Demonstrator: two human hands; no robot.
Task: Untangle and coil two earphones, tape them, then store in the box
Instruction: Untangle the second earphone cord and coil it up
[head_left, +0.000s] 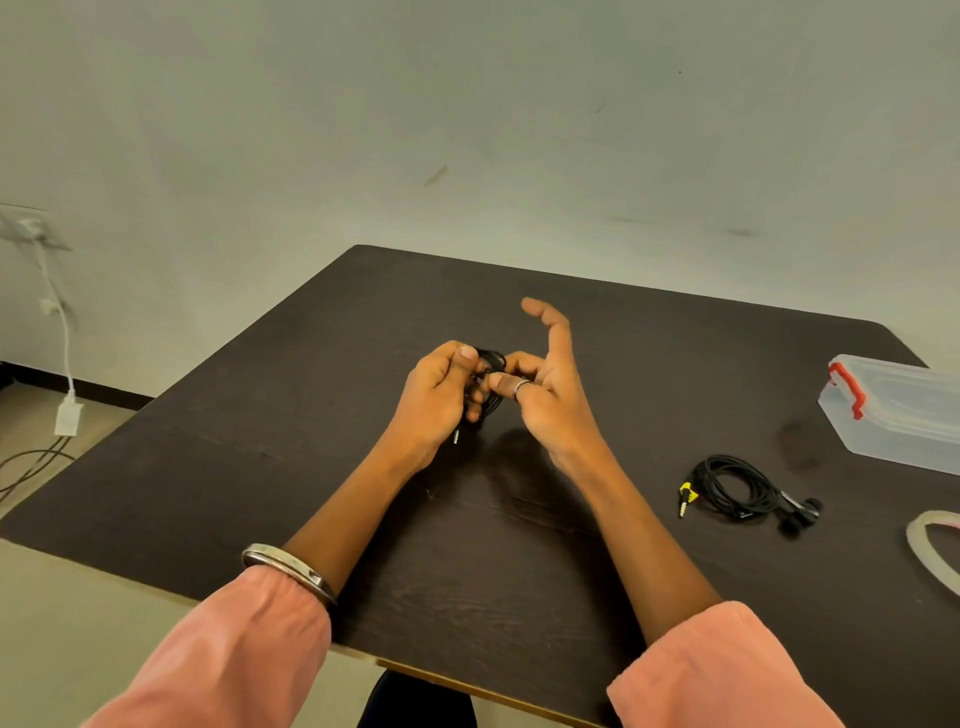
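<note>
Dark wood-grain bench (311, 415) fills the middle and lower frame, set against a plain pale wall (467, 104); tan floor shows at lower left. Upper left of frame: a wall socket (28, 228) with a white cable hanging to a white adapter (67, 415), thin dark cords trailing on the floor below it. Right edge: a clear plastic box (898, 415) with a red latch, lid on, resting on the bench. Below it, near the lower right edge, part of a tape roll (930, 556) is cut off by the frame. Between the box and the arms lies the second earphone (737, 491), black, loosely coiled, yellow-marked plug at its left, earbuds at its right, flat on the bench and well apart from the hands. Frame centre: both hands raised over the bench, pink sleeves, a metal bangle (288, 569) on the left forearm. Left hand (436, 395) has fingers curled round a black earphone bundle (491, 364), its silver plug poking out below the palm. Right hand (545, 395), ring on one finger, pinches the same bundle with thumb and a bent finger; the index finger sticks up straight, touching nothing.
</note>
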